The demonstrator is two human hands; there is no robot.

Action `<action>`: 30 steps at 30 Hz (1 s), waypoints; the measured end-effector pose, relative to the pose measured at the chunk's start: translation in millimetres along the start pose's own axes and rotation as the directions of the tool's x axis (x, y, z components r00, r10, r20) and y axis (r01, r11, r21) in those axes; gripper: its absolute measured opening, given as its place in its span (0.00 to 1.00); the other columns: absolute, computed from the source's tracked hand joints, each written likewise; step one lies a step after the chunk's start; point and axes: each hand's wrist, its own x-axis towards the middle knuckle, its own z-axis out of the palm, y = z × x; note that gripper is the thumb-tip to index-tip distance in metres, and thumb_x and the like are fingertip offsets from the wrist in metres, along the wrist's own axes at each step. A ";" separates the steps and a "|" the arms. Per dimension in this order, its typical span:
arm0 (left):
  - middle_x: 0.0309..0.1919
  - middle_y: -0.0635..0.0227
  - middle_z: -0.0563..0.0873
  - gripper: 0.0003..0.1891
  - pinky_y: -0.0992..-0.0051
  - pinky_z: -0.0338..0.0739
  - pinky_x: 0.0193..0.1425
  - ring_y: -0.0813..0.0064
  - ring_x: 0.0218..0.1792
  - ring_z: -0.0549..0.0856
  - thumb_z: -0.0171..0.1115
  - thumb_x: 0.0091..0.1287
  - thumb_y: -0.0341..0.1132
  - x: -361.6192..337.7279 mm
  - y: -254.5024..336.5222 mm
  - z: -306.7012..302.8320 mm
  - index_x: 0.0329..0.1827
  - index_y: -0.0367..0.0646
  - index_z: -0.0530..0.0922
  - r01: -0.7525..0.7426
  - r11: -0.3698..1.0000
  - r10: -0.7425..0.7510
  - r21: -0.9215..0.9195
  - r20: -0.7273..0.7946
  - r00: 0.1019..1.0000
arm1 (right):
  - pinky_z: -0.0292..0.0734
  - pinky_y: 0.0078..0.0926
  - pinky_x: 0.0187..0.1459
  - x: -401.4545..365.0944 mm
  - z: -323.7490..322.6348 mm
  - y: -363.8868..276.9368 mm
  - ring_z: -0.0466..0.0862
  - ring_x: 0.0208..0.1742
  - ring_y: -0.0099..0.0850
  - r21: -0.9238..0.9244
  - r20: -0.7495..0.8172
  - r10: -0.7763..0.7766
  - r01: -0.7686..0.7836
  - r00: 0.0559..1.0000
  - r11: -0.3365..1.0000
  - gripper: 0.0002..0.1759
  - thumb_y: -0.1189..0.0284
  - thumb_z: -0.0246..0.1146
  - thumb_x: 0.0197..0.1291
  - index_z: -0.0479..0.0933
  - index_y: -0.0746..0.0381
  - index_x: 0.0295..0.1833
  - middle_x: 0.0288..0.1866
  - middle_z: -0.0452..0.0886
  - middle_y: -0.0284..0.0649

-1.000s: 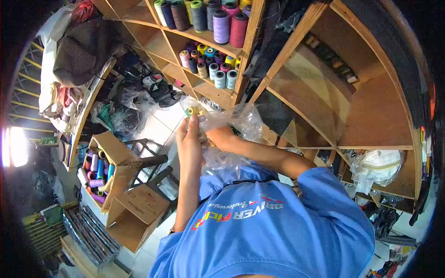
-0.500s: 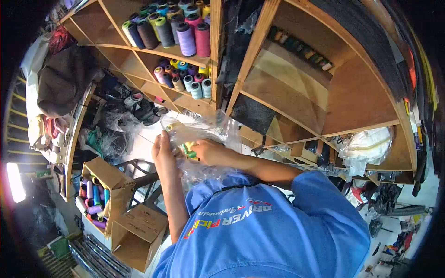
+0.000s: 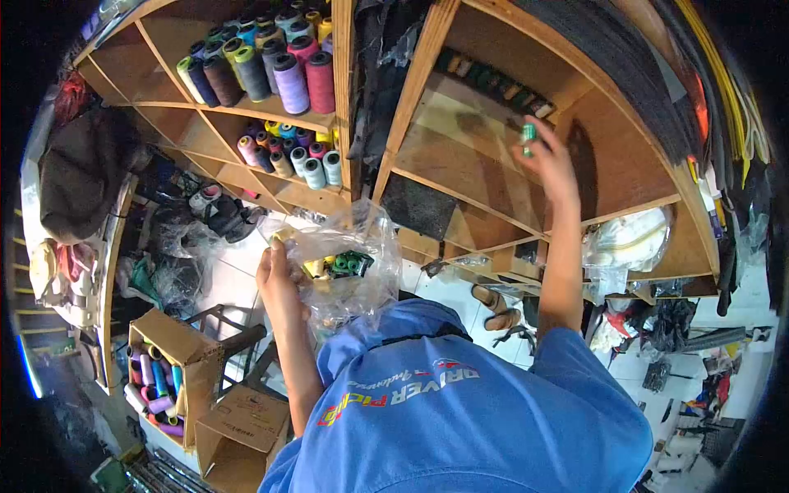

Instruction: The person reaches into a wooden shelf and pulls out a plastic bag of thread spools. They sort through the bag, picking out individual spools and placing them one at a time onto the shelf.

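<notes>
left hand closed on the left edge of a clear bag, plastic bunched in the grip, bag held up in front of the chest

inside the bag: small spools, green and yellow, clustered mid-bag, just right of the hand

right hand raised up-right of the bag, well apart from it, fingers pinched on one green spool, arm stretched out

green spool sits at the fingertips, at the mouth of a wide compartment of the shelf; can't tell if it touches the wood

dark row of small items along the back of that compartment, above-right of the bag, too small to identify

up-left of the bag: big cones in one compartment (purple, red, olive, dark), upright and packed close

between those and the bag: small cones one level lower, mixed colours

straight above the bag: black fabric hanging down a shelf upright

left of the bag, on the floor: shoes and crumpled plastic

below-left of the bag: open box full of coloured cones, second box just beside it, contents not visible

right of the bag, on the floor tiles: sandals

far right of the bag: white sack stuffed in a low compartment
</notes>
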 end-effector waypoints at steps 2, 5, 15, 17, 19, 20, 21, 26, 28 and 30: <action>0.20 0.78 0.71 0.15 0.84 0.58 0.17 0.87 0.16 0.67 0.51 0.71 0.46 4.8 -3.1 -4.4 0.35 0.44 0.75 -0.003 1.000 0.002 0.023 0.027 1.000 | 0.76 0.29 0.49 23.1 -19.6 -8.0 0.78 0.51 0.30 -0.483 -0.161 -0.056 -0.029 0.985 0.875 0.23 0.72 0.61 0.56 0.72 0.62 0.59 0.47 0.79 0.46; 0.21 0.77 0.73 0.16 0.84 0.59 0.18 0.88 0.17 0.68 0.51 0.71 0.46 1.9 2.4 3.2 0.37 0.43 0.76 -0.016 1.000 0.016 0.016 -0.015 1.000 | 0.75 0.28 0.45 103.7 -80.6 51.4 0.80 0.48 0.29 -0.783 -0.178 -0.094 -0.083 0.980 0.617 0.24 0.68 0.69 0.49 0.76 0.64 0.53 0.46 0.81 0.47; 0.30 0.70 0.80 0.20 0.82 0.67 0.26 0.84 0.26 0.75 0.50 0.71 0.48 18.4 -15.3 -14.3 0.42 0.36 0.78 -0.045 0.999 0.046 -0.024 0.007 0.999 | 0.77 0.34 0.44 191.0 -93.3 62.4 0.82 0.46 0.39 -0.985 -0.158 0.049 -0.161 0.986 0.066 0.17 0.69 0.71 0.44 0.79 0.66 0.39 0.45 0.81 0.50; 0.31 0.68 0.80 0.20 0.80 0.70 0.34 0.82 0.31 0.77 0.50 0.71 0.47 14.6 -8.8 -20.5 0.43 0.35 0.77 0.075 0.997 -0.074 0.014 -0.006 0.997 | 0.78 0.36 0.46 193.3 -95.0 79.0 0.82 0.47 0.41 -0.971 -0.219 -0.085 -0.209 0.972 0.117 0.18 0.69 0.71 0.43 0.79 0.65 0.41 0.46 0.81 0.51; 0.31 0.68 0.80 0.20 0.80 0.70 0.34 0.82 0.31 0.77 0.50 0.71 0.47 12.6 -5.5 -21.1 0.44 0.36 0.77 0.090 0.993 -0.089 0.075 -0.013 0.996 | 0.78 0.37 0.46 195.6 -97.1 84.2 0.82 0.48 0.43 -0.966 -0.241 -0.139 -0.224 0.960 0.130 0.19 0.69 0.71 0.44 0.78 0.66 0.43 0.46 0.80 0.53; 0.29 0.70 0.80 0.19 0.82 0.67 0.26 0.83 0.26 0.75 0.50 0.71 0.47 17.9 -15.8 -22.6 0.44 0.36 0.77 0.034 0.999 -0.033 0.024 -0.032 0.999 | 0.78 0.38 0.46 197.7 -98.4 85.2 0.82 0.48 0.43 -0.969 -0.231 -0.125 -0.217 0.965 0.116 0.19 0.70 0.71 0.44 0.78 0.66 0.43 0.46 0.80 0.54; 0.29 0.70 0.80 0.19 0.82 0.68 0.26 0.83 0.26 0.76 0.50 0.71 0.47 18.5 -16.5 -25.9 0.45 0.36 0.77 0.061 0.998 -0.060 0.015 -0.036 0.998 | 0.78 0.39 0.45 201.1 -98.9 87.1 0.81 0.48 0.44 -0.972 -0.222 -0.112 -0.210 0.969 0.106 0.19 0.70 0.71 0.45 0.78 0.66 0.44 0.46 0.80 0.54; 0.32 0.68 0.81 0.19 0.82 0.70 0.31 0.82 0.30 0.77 0.51 0.71 0.46 13.5 -12.7 -31.3 0.46 0.35 0.76 0.102 0.995 -0.101 -0.003 -0.089 0.991 | 0.79 0.38 0.43 212.9 -96.6 101.9 0.81 0.48 0.45 -0.957 -0.284 -0.173 -0.270 0.943 0.104 0.17 0.74 0.68 0.49 0.77 0.70 0.45 0.46 0.79 0.57; 0.23 0.77 0.73 0.16 0.84 0.60 0.21 0.87 0.20 0.69 0.52 0.70 0.46 10.5 -13.4 -27.2 0.41 0.40 0.76 0.008 1.000 -0.008 -0.003 -0.148 0.989 | 0.79 0.38 0.43 208.3 -88.9 91.8 0.81 0.47 0.45 -0.969 -0.247 -0.153 -0.243 0.957 0.046 0.16 0.75 0.67 0.50 0.77 0.70 0.45 0.47 0.79 0.57; 0.19 0.80 0.70 0.14 0.85 0.56 0.17 0.89 0.16 0.65 0.53 0.70 0.45 8.4 -11.9 -18.8 0.39 0.42 0.76 -0.037 0.999 0.030 -0.028 -0.226 0.974 | 0.79 0.38 0.42 197.5 -77.6 70.1 0.82 0.45 0.45 -0.979 -0.195 -0.089 -0.199 0.977 -0.044 0.16 0.75 0.67 0.51 0.77 0.70 0.46 0.46 0.79 0.56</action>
